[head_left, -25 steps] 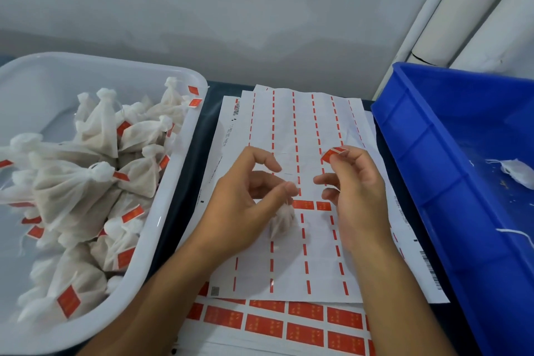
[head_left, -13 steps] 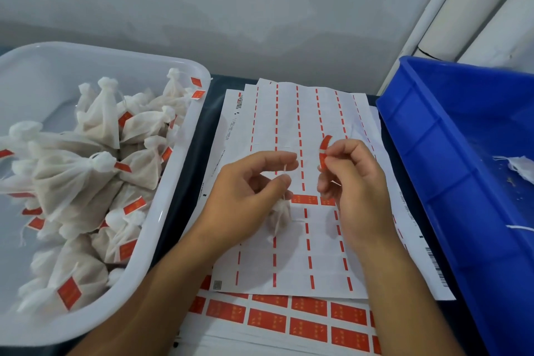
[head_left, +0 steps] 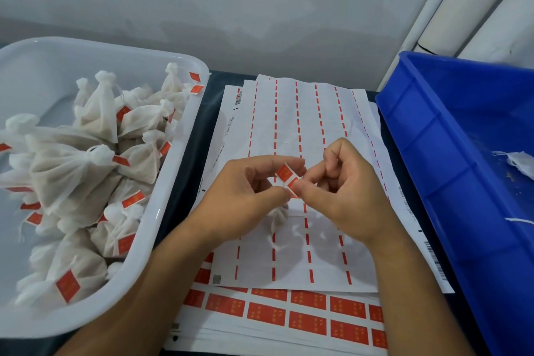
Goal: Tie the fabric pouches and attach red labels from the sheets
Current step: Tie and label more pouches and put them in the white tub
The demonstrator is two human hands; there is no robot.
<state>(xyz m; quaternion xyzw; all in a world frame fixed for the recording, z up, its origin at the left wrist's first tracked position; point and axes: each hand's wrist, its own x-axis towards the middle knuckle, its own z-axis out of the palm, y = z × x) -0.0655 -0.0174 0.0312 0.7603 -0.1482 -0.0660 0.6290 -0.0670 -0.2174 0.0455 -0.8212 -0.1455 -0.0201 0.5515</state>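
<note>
A small white fabric pouch [head_left: 278,218] hangs just below my two hands, over the used label sheet [head_left: 289,124]. My left hand [head_left: 245,199] pinches a red label [head_left: 287,178] between thumb and forefinger, above the pouch. My right hand [head_left: 344,193] pinches the same label from the right with thumb and forefinger. The label looks folded in two. The pouch's string is hidden between my fingers.
A white tub [head_left: 161,211] at the left holds several tied pouches with red labels. A blue crate [head_left: 450,182] at the right holds a loose white pouch [head_left: 520,163]. A sheet with full red labels [head_left: 289,315] lies near the front edge, under the used sheets.
My right hand has brought the red label down and left to my left hand. Both hands now pinch it together above the pouch.
</note>
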